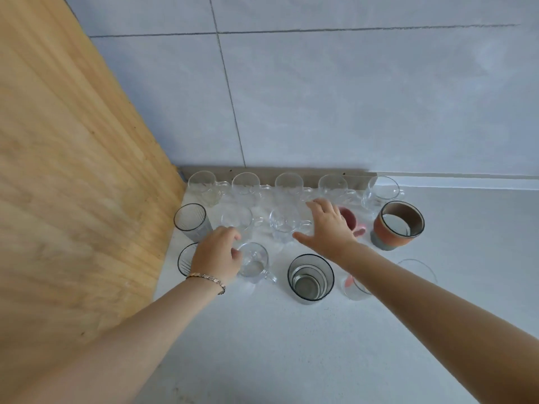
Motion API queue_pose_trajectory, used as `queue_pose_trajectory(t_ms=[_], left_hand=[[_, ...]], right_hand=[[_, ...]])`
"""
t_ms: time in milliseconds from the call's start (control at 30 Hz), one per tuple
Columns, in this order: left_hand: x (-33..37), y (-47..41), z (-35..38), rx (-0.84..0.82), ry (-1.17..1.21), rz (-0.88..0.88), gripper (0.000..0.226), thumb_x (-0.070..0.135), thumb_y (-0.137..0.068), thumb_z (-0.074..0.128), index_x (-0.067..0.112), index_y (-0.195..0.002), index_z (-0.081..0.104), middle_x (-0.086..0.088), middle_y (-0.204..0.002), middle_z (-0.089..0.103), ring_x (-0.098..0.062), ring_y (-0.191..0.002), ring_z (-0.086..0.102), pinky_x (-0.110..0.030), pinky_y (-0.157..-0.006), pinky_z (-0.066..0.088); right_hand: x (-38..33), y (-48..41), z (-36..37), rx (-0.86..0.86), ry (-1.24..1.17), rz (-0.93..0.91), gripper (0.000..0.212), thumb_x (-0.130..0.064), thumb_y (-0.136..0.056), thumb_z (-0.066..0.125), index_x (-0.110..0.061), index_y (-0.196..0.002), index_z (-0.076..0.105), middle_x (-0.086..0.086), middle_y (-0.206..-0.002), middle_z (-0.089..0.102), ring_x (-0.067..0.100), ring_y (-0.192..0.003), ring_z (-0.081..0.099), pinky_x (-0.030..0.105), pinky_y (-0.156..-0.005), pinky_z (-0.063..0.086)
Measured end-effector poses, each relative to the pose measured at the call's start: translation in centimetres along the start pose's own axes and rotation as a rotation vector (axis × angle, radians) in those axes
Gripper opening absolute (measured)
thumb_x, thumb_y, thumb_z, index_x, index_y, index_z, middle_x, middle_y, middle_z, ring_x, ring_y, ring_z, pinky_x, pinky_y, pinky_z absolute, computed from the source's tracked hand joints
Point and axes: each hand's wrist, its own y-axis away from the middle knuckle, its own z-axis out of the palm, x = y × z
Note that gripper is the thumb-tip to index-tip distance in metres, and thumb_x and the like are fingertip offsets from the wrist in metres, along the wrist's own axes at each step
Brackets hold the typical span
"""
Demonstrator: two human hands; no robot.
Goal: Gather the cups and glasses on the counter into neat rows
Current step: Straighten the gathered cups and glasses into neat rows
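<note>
A row of several clear glass mugs lines the back wall. In front of it stand a smoked tumbler, two clear mugs, a pink cup and a terracotta cup. Nearest me are another smoked tumbler, a clear glass mug and a clear glass half hidden by my right forearm. My left hand grips the near clear mug at its rim. My right hand is spread open above the pink cup's left side, thumb toward the middle clear mug.
A wooden panel walls off the left side, right beside the tumblers. A third smoked tumbler sits partly behind my left hand. A faint clear glass stands at the right. The pale counter stretches toward me; a tiled wall rises behind.
</note>
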Motion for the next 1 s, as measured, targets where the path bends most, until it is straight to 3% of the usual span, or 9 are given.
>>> queue_pose_trajectory(t_ms=[67,133,200,300,400,467,700,1000], left_hand=[[-2.6,0.7,-0.9,0.055,-0.029,-0.072,0.04,0.001,-0.082,0.053,0.005,-0.121,0.052,-0.009,-0.126,0.053,-0.028,-0.119,0.049,-0.033,-0.093,0.039],[-5.3,1.0,-1.7,-0.005,-0.073,-0.172,0.057,0.007,-0.082,0.055,0.009,-0.136,0.038,-0.007,-0.143,0.04,-0.026,-0.131,0.041,-0.034,-0.101,0.036],[-7.7,1.1,-2.1,-0.131,-0.104,-0.223,0.076,0.016,-0.082,0.061,0.017,-0.147,0.022,0.0,-0.155,0.024,-0.023,-0.14,0.032,-0.035,-0.105,0.036],[-9.5,0.8,-2.0,-0.291,-0.176,-0.159,0.089,0.024,-0.078,0.064,0.028,-0.15,0.011,0.006,-0.159,0.013,-0.02,-0.144,0.027,-0.037,-0.109,0.037],[-9.7,0.4,-1.2,-0.372,-0.142,-0.15,0.09,0.033,-0.078,0.065,0.029,-0.15,0.012,0.005,-0.158,0.015,-0.021,-0.142,0.031,-0.04,-0.108,0.039],[-9.7,0.1,-0.9,-0.328,-0.096,-0.166,0.088,0.037,-0.077,0.067,0.025,-0.149,0.017,0.001,-0.154,0.024,-0.022,-0.137,0.037,-0.04,-0.104,0.042],[-11.1,0.1,-1.7,-0.304,-0.121,-0.21,0.078,0.028,-0.069,0.073,0.018,-0.135,0.033,-0.004,-0.132,0.04,-0.025,-0.112,0.056,-0.036,-0.08,0.051],[-12.3,0.6,-1.6,-0.295,-0.022,-0.198,0.077,0.017,-0.071,0.073,0.021,-0.136,0.033,-0.005,-0.135,0.036,-0.028,-0.108,0.058,-0.035,-0.079,0.051]], right_hand=[[-3.2,0.9,0.6,-0.049,-0.024,-0.109,0.068,-0.037,-0.087,0.063,-0.013,-0.144,0.035,0.005,-0.148,0.034,0.022,-0.138,0.032,0.033,-0.113,0.028],[-6.0,1.4,2.3,-0.107,0.01,-0.128,0.066,-0.038,-0.086,0.064,-0.013,-0.141,0.038,0.006,-0.143,0.038,0.023,-0.133,0.038,0.033,-0.107,0.034],[-8.2,1.6,4.5,-0.188,0.083,-0.059,0.078,-0.047,-0.08,0.067,-0.01,-0.139,0.034,0.01,-0.141,0.038,0.026,-0.131,0.039,0.036,-0.104,0.038],[-9.8,1.4,7.7,-0.283,0.116,0.062,0.1,-0.055,-0.075,0.07,-0.007,-0.146,0.018,0.012,-0.146,0.032,0.029,-0.135,0.035,0.038,-0.105,0.038],[-10.4,1.1,9.3,-0.231,0.062,0.13,0.086,-0.05,-0.079,0.067,-0.011,-0.143,0.026,0.007,-0.144,0.033,0.027,-0.132,0.038,0.038,-0.1,0.042],[-10.5,1.1,9.9,-0.187,0.016,0.139,0.078,-0.044,-0.079,0.069,-0.013,-0.141,0.032,0.004,-0.142,0.036,0.025,-0.129,0.04,0.037,-0.099,0.043],[-11.2,1.3,10.7,-0.264,0.003,-0.033,0.094,-0.035,-0.074,0.075,-0.014,-0.148,0.022,0.003,-0.149,0.031,0.025,-0.135,0.04,0.034,-0.11,0.036],[-11.3,1.8,12.0,-0.259,-0.037,0.024,0.094,-0.031,-0.074,0.073,-0.012,-0.148,0.017,0.007,-0.146,0.034,0.027,-0.131,0.041,0.035,-0.109,0.037]])
